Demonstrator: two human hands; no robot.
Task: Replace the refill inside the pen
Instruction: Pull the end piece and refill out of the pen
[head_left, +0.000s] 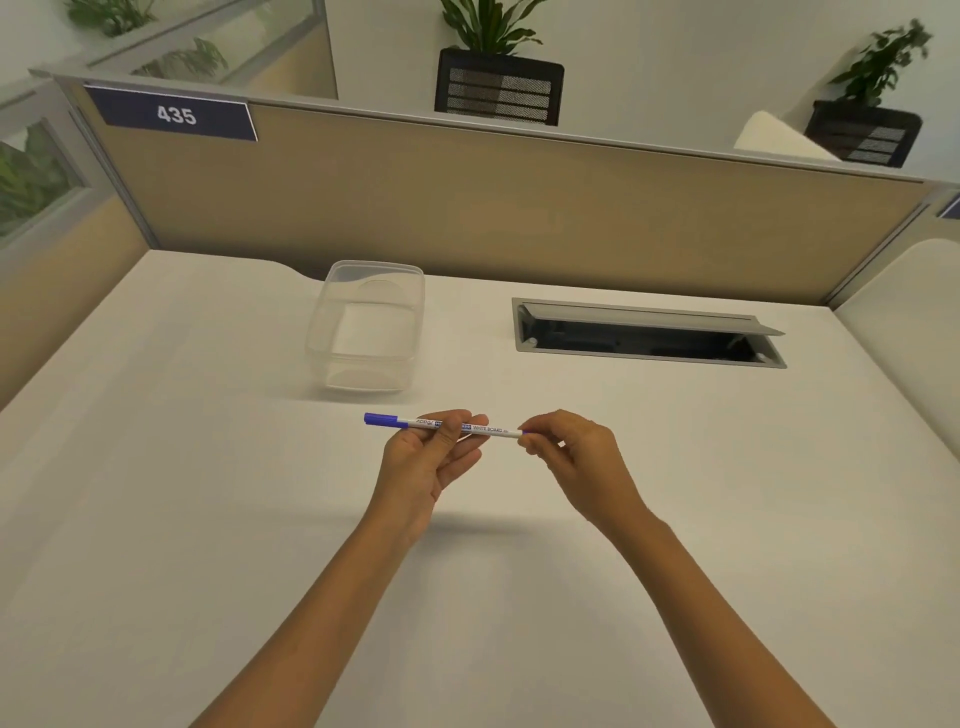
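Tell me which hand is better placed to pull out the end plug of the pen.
The right hand: its fingertips already pinch the pen at the plug end, while the left hand steadies the barrel near the blue cap.

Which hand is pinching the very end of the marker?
The right hand. Its fingertips pinch the tip end of the whiteboard marker, while the left hand grips the barrel near the blue cap.

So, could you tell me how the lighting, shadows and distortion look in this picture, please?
Head view: soft, even light, no glare on the desk; a faint shadow under the hands; the partition bows from the wide-angle lens; the right-hand plant is blurred; the pen print is partly legible.
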